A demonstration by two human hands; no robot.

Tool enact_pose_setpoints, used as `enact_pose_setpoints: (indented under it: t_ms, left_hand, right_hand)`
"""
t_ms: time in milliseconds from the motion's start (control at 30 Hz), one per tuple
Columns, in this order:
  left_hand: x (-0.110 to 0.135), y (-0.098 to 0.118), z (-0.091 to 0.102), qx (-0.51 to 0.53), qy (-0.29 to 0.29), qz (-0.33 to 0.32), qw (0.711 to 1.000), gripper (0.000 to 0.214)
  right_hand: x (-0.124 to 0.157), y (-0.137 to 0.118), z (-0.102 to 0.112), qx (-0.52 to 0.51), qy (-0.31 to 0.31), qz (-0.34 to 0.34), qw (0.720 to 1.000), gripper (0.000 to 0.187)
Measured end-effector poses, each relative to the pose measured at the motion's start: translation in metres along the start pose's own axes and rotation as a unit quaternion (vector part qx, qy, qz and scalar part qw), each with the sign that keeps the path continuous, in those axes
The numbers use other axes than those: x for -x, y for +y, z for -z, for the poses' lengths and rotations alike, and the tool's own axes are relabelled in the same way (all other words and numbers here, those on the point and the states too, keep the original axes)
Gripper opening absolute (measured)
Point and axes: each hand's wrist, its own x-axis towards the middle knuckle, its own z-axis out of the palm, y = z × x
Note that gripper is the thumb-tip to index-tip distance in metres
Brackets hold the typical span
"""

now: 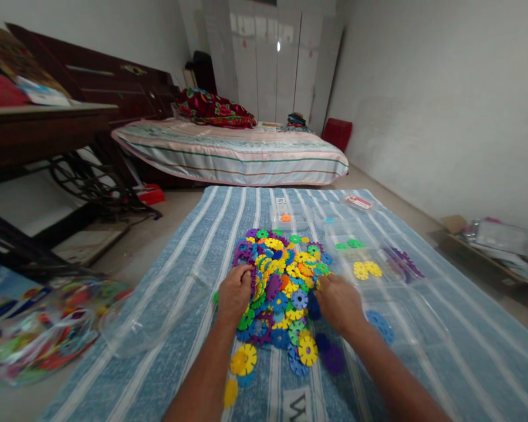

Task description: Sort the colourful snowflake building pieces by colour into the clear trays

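Note:
A heap of flat plastic gear-shaped discs (281,281), purple, yellow, blue, green and orange, lies on a blue striped mat (422,363). My left hand (234,293) rests on the heap's left edge, knuckles up, fingers curled down into the discs. My right hand (339,302) rests on the heap's right edge, fingers bent onto the pieces. What either hand grips under its fingers is hidden. Loose yellow discs (244,359) and a purple disc (334,358) lie nearer me between my forearms.
Clear plastic boxes (365,258) to the right hold sorted green, yellow, purple and blue discs. Another clear container (158,310) sits left. A bag of colourful toys (39,328) lies far left. Beyond the mat stand a bed (233,152), a dark table (48,129) and a cardboard box (488,252).

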Motion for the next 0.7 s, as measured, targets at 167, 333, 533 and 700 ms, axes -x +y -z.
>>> enact_pose_setpoints:
  t_ms: [167,333,533,700]
  left_hand:
    - [0.001,-0.002,-0.001,0.008,-0.003,-0.006,1.0,0.028]
    - [0.001,-0.004,-0.002,0.007,-0.002,-0.002,1.0,0.028]
    - [0.001,-0.002,-0.002,0.005,-0.001,0.001,1.0,0.029]
    - [0.002,-0.001,-0.002,0.006,-0.003,0.005,1.0,0.03]
  right_hand:
    - [-0.008,-0.004,-0.013,0.012,0.005,-0.013,1.0,0.019]
    - [-0.005,-0.004,-0.017,0.017,0.028,-0.009,0.999,0.023]
    - [-0.001,0.007,-0.006,0.016,0.075,-0.013,0.997,0.02]
    - [-0.01,0.044,0.012,0.047,0.211,-0.063,0.974,0.022]
